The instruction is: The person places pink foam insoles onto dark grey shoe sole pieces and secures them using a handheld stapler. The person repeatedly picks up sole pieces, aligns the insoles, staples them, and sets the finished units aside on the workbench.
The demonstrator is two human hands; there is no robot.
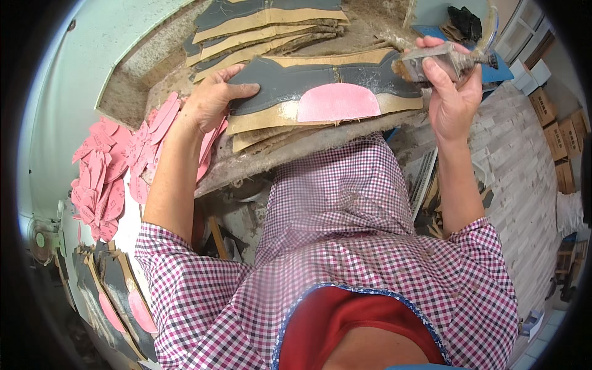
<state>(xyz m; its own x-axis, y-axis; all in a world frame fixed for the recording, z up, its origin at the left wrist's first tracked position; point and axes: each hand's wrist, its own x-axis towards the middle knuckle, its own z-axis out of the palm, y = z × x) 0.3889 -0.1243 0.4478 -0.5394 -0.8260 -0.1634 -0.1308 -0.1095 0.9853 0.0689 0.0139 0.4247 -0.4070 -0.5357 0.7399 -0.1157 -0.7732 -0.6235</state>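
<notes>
My left hand point(209, 98) pinches the left end of a dark grey and tan cut piece point(271, 83), apparently a shoe upper, with the thumb on top. A pink half-round patch point(340, 103) lies on the piece's near middle edge, with whitish, web-like specks on either side of it. More tan-edged layers show underneath. My right hand point(453, 92) is closed around a grimy metal spray gun point(441, 65) with a threaded end. The gun is over the piece's right end; whether the two touch, I cannot tell.
Similar pieces point(271, 24) are stacked farther back on the fuzzy, residue-coated work surface point(246, 169). Loose pink patches point(102, 176) are heaped at the left. Below them lie pieces with pink patches point(117, 302). Cardboard boxes point(564, 139) stand on the floor at the right.
</notes>
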